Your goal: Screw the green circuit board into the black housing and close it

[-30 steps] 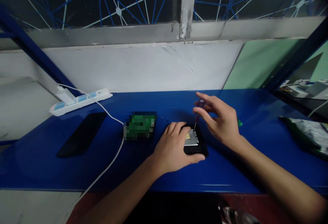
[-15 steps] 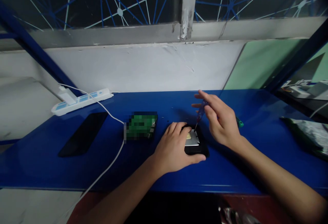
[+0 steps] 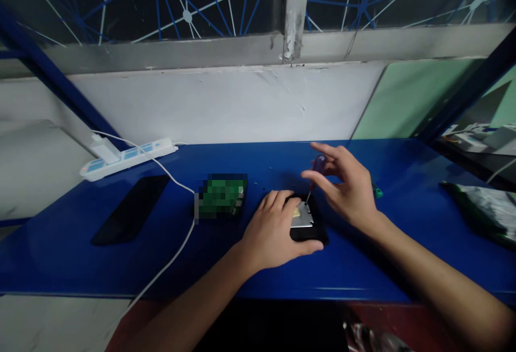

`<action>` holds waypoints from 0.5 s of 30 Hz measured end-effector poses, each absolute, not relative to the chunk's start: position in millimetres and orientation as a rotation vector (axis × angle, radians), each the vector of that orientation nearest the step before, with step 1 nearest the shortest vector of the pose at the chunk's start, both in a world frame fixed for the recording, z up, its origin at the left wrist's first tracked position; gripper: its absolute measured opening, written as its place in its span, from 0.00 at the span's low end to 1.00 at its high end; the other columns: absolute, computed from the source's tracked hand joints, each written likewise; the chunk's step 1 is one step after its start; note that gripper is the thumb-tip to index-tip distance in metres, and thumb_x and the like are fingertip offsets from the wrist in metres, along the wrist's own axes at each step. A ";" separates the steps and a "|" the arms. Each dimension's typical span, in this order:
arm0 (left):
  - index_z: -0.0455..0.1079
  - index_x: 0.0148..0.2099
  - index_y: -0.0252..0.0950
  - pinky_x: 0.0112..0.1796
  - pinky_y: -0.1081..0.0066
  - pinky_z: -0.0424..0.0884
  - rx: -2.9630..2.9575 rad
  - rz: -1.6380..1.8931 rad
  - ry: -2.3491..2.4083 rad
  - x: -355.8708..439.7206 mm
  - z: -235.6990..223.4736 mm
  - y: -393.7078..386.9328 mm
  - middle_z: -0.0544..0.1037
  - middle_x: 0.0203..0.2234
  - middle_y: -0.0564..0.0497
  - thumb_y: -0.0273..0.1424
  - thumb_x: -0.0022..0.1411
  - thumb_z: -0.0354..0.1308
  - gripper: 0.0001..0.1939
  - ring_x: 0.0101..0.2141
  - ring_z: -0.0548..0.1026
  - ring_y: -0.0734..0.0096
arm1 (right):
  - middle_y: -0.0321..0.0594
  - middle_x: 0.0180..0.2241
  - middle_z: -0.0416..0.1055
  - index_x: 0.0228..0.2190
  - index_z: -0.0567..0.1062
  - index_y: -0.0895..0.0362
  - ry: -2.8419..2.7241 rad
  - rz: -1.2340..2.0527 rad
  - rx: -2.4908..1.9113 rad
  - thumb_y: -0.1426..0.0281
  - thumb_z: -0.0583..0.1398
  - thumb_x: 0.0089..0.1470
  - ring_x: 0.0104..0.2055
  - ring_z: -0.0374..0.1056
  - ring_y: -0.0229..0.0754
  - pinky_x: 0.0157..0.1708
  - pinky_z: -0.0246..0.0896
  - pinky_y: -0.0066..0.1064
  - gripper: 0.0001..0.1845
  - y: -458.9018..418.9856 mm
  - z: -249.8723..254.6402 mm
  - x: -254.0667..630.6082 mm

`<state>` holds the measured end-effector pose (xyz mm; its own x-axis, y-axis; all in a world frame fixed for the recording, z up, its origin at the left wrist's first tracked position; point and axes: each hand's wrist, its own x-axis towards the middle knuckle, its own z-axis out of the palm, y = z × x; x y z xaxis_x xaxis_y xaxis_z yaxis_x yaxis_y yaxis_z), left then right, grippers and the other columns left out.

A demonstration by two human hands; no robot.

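A flat black device (image 3: 321,232) with a silver metal plate (image 3: 304,219) on top lies on the blue table. My left hand (image 3: 272,234) grips it, fingers over the far left part and thumb along the near edge. In my right hand (image 3: 350,186) is a screwdriver with a purplish clear handle (image 3: 320,164), held tilted between thumb and fingers. Its tip meets the plate's far right corner, where a dark screw spot shows. My left palm hides the device's left side. Several tiny screws (image 3: 255,183) lie beyond the device.
Left of my left hand is a green circuit board (image 3: 221,197), partly pixelated. A white cable (image 3: 173,260) runs past it from a white power strip (image 3: 131,157). A black flat panel (image 3: 131,209) lies farther left. A small green object (image 3: 377,191) and a silvery bag (image 3: 489,209) lie right.
My right fingers have shifted round the screwdriver handle; the thumb now reaches across it to the left. My left hand and the device have stayed in place.
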<state>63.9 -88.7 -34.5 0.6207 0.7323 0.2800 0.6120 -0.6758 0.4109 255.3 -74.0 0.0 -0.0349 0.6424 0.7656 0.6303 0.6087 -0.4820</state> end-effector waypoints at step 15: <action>0.65 0.58 0.38 0.57 0.50 0.65 2.561 0.635 1.085 63.9 -34.3 -89.2 0.70 0.55 0.43 0.55 0.50 0.68 0.41 0.55 0.67 0.48 | 0.39 0.41 0.77 0.62 0.66 0.50 -1.799 -0.025 -0.997 0.73 0.56 0.65 0.33 0.74 0.36 0.37 0.74 0.33 0.25 -76.2 1.1 254.6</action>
<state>63.9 -89.2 -34.3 0.6195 0.7322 0.2830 0.6054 -0.6752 0.4214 254.6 -76.2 1.1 -0.1230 0.6111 0.7819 0.6325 0.6554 -0.4128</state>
